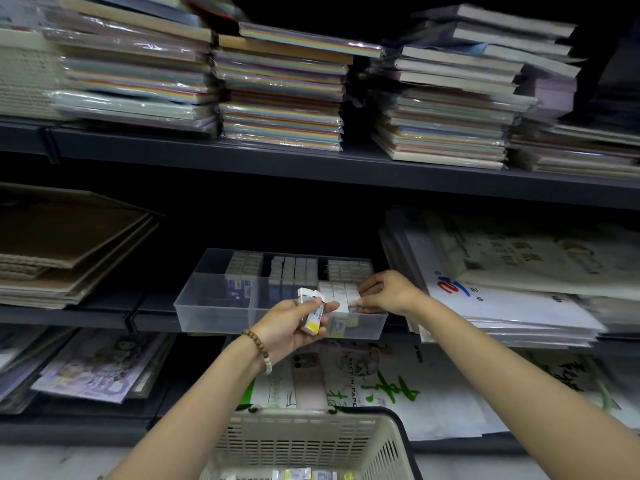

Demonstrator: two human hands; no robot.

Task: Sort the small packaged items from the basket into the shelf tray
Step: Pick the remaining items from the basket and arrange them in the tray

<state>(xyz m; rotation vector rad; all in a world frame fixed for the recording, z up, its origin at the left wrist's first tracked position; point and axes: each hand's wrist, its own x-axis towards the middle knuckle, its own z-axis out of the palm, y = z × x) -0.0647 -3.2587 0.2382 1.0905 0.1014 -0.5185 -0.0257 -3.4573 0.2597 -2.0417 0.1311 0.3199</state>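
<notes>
Basket [311, 415] below; left grip [291, 327] holds packets [313, 315], right grip [388, 294] pinches packet [353, 301] in tray [214, 306].

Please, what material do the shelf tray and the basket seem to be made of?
The shelf tray: likely clear, slightly frosted plastic; the packs inside show through its front wall. The basket: probably beige moulded plastic, matte; its walls are a grid of small slots.

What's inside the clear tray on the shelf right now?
In the clear tray, rows of small boxes stand in the rear and right compartments. The right hand pinches one there. The left hand, holding a yellow-ended pack, hides the front middle.
</notes>
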